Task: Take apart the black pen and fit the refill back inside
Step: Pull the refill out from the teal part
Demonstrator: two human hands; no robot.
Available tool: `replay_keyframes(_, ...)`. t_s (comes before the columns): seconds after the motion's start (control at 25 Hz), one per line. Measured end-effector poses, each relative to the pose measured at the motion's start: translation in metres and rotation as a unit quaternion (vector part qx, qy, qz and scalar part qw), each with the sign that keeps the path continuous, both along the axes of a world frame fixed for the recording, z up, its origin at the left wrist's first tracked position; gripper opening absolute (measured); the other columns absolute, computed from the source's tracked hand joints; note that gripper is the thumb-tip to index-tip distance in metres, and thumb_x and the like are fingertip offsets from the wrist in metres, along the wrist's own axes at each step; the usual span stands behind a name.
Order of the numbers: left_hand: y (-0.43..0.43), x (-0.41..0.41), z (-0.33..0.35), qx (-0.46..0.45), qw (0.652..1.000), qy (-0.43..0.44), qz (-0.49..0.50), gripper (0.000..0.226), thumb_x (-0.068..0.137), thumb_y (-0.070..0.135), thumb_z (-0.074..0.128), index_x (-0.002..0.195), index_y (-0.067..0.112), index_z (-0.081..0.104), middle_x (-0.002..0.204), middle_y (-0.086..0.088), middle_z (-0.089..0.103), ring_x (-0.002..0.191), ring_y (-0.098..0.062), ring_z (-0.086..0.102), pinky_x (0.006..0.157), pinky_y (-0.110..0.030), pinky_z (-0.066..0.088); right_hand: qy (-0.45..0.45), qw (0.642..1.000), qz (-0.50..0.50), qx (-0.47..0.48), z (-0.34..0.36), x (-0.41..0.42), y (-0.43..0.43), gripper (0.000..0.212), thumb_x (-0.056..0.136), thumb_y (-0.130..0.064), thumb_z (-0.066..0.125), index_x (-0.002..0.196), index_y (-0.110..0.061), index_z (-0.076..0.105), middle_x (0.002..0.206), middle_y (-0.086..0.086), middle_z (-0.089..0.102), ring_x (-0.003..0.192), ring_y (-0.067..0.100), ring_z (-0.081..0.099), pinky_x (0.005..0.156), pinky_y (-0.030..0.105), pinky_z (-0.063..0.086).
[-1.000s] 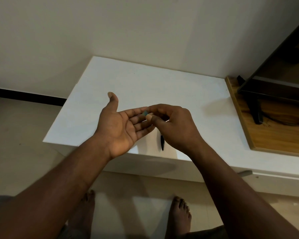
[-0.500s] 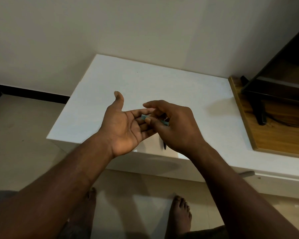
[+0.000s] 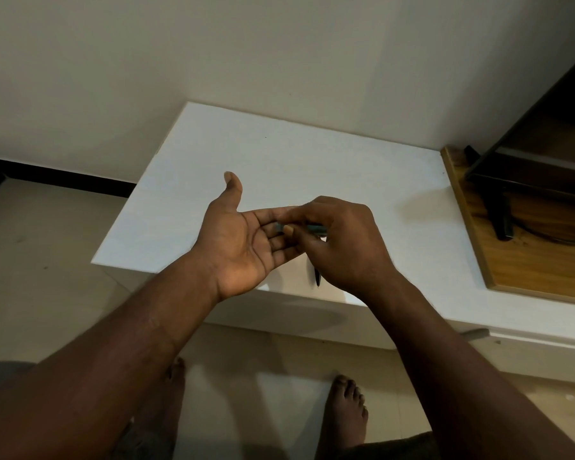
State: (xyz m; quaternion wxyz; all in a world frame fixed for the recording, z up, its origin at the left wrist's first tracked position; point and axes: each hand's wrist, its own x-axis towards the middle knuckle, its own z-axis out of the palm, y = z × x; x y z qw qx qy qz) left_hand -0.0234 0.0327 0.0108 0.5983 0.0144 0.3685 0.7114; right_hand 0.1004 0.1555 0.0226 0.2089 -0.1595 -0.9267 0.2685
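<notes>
My left hand (image 3: 243,244) is held palm up over the front of the white table (image 3: 279,154), thumb raised and fingers stretched to the right. My right hand (image 3: 342,247) pinches a thin teal pen part (image 3: 314,229) between thumb and fingers, and its left end rests on my left fingers. I cannot tell whether this is the refill. A black pen piece (image 3: 317,278) lies on the table near the front edge, mostly hidden under my right hand.
A wooden board (image 3: 528,260) lies on the table's right side, with a black stand and cable (image 3: 502,217) on it. A wall runs along the back. My bare feet (image 3: 346,413) stand on the tiled floor below the table edge.
My right hand has drawn the teal part rightward across my left fingers, so more of its length shows. Both hands stayed over the front of the table.
</notes>
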Motion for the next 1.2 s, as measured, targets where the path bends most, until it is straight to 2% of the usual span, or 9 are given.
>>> replay_keyframes(0.12,0.0001,-0.0005,-0.0005,-0.003,1.000,0.004,0.002,0.106,0.088,0.084,0.031,0.135,-0.008,0.056,0.130,-0.028,0.066,0.120,-0.040,0.067,0.103,-0.050,0.052,0.000,1.000,-0.016,-0.021,0.0000,0.0004,-0.0003,0.030,0.095,-0.023,0.075,0.125,-0.026,0.074,0.099,-0.011,0.076,0.091,0.001,0.067,0.083,0.014,0.053)
replay_keyframes(0.24,-0.0001,-0.0011,-0.0011,0.001,1.000,0.006,0.001,0.106,0.088,0.083,0.032,0.136,-0.008,0.055,0.131,-0.029,0.066,0.121,-0.040,0.066,0.105,-0.050,0.050,0.001,0.999,-0.023,-0.041,0.0000,0.0006,0.0003,0.027,0.096,-0.023,0.074,0.122,-0.025,0.075,0.098,-0.009,0.078,0.091,0.005,0.070,0.082,0.024,0.057)
replay_keyframes(0.32,-0.0003,-0.0017,-0.0014,0.002,1.000,0.006,0.001,0.106,0.088,0.083,0.031,0.137,-0.008,0.054,0.132,-0.029,0.065,0.122,-0.041,0.065,0.105,-0.050,0.050,0.005,0.998,-0.032,-0.058,0.0010,0.0010,0.0008,0.031,0.096,-0.022,0.073,0.127,-0.027,0.073,0.095,-0.009,0.077,0.091,0.006,0.070,0.083,0.024,0.057)
replay_keyframes(0.44,-0.0001,-0.0022,-0.0016,0.006,1.000,0.013,-0.005,0.108,0.088,0.084,0.029,0.136,-0.009,0.055,0.132,-0.028,0.065,0.123,-0.039,0.065,0.103,-0.048,0.053,-0.009,0.999,-0.029,-0.035,-0.0006,0.0001,0.0020,0.022,0.096,-0.020,0.072,0.117,-0.023,0.080,0.096,-0.006,0.078,0.090,0.008,0.070,0.083,0.029,0.057)
replay_keyframes(0.56,0.0003,-0.0022,-0.0016,0.006,1.000,0.009,-0.003,0.106,0.088,0.084,0.031,0.135,-0.008,0.056,0.132,-0.029,0.065,0.122,-0.040,0.066,0.102,-0.049,0.054,-0.008,0.998,-0.036,-0.041,-0.0002,0.0004,0.0007,0.027,0.097,-0.020,0.072,0.123,-0.025,0.077,0.100,-0.008,0.078,0.092,0.004,0.068,0.085,0.024,0.056)
replay_keyframes(0.64,0.0004,-0.0020,-0.0020,0.008,1.000,0.009,-0.003,0.106,0.088,0.084,0.032,0.135,-0.008,0.057,0.132,-0.028,0.065,0.121,-0.040,0.066,0.102,-0.050,0.053,-0.007,0.999,-0.034,-0.029,0.0000,-0.0001,0.0013,0.022,0.097,-0.020,0.072,0.117,-0.023,0.080,0.100,-0.007,0.079,0.093,0.007,0.070,0.085,0.030,0.057)
replay_keyframes(0.88,0.0009,-0.0026,-0.0015,0.004,1.000,0.016,0.001,0.106,0.088,0.084,0.031,0.136,-0.008,0.056,0.132,-0.027,0.066,0.121,-0.039,0.066,0.103,-0.048,0.054,-0.011,0.999,-0.043,-0.018,-0.0002,-0.0002,0.0028,0.021,0.097,-0.020,0.072,0.116,-0.023,0.080,0.100,-0.005,0.078,0.094,0.011,0.070,0.085,0.035,0.058)
replay_keyframes(1.2,0.0008,-0.0021,-0.0004,-0.001,1.000,0.016,0.005,0.104,0.089,0.083,0.031,0.136,-0.007,0.056,0.132,-0.027,0.066,0.121,-0.039,0.066,0.105,-0.048,0.051,-0.002,0.999,-0.043,-0.006,0.0002,-0.0002,0.0023,0.022,0.096,-0.019,0.073,0.116,-0.023,0.080,0.100,-0.006,0.078,0.092,0.008,0.069,0.083,0.031,0.057)
